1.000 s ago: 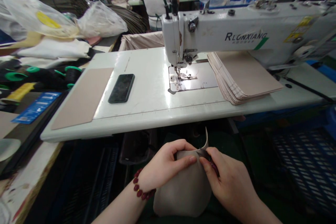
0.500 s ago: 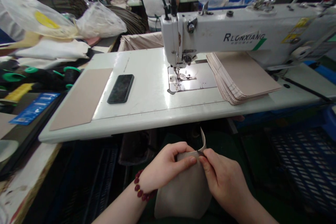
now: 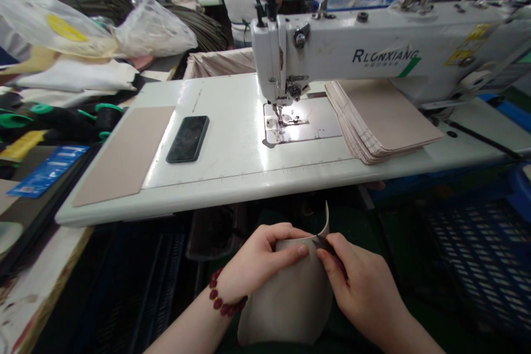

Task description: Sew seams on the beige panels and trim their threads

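Observation:
Below the table's front edge, my left hand (image 3: 259, 264) grips the top edge of a curved beige leather piece (image 3: 290, 301), thumb pressed on its face. My right hand (image 3: 360, 287) is closed on a small dark thread snipper (image 3: 326, 243), its tip at the piece's upper edge where a corner curls upward. A red bead bracelet (image 3: 222, 301) is on my left wrist. The piece rests over my lap.
A white sewing machine (image 3: 352, 50) stands on the white table (image 3: 232, 171), with a stack of beige pieces (image 3: 381, 119) right of the needle. A black phone (image 3: 188, 138) and a flat beige sheet (image 3: 126, 152) lie to the left. Plastic bags and black-green items clutter the left bench. A person stands behind the machine.
My hands stay together on the beige piece; the right hand shifted slightly so more of the snipper's tip shows. The view drifted a little.

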A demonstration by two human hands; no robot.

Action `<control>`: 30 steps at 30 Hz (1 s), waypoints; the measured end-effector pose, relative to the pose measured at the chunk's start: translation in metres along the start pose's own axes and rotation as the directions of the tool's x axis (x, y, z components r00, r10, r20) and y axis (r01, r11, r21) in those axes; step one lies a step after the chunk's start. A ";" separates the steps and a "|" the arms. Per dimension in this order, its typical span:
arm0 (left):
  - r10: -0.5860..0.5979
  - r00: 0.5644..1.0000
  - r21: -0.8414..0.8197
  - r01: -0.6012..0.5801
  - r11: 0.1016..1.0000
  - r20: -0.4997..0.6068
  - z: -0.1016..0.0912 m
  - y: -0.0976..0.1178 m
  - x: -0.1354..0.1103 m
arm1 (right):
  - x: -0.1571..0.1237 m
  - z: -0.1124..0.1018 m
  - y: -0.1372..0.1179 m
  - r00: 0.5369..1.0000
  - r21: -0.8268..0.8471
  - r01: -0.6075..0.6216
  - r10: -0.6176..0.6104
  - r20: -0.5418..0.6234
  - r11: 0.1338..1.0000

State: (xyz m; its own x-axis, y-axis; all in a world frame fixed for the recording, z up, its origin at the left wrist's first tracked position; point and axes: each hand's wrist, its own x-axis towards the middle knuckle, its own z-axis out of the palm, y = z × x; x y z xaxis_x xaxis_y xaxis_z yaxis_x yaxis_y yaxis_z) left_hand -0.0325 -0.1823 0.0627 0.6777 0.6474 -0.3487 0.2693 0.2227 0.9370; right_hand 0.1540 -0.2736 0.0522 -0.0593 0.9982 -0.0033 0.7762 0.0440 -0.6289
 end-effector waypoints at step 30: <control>0.042 0.999 0.147 -0.043 0.988 0.013 0.002 0.001 0.002 | 0.003 0.010 -0.001 0.988 -0.135 0.074 -0.091 -0.127 0.988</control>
State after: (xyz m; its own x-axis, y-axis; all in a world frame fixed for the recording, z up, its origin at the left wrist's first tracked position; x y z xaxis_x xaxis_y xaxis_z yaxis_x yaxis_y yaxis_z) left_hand -0.0294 -0.1824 0.0626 0.6972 0.6465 -0.3097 0.3379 0.0848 0.9374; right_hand 0.1467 -0.2708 0.0448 -0.0492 0.9870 0.1529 0.8474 0.1223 -0.5166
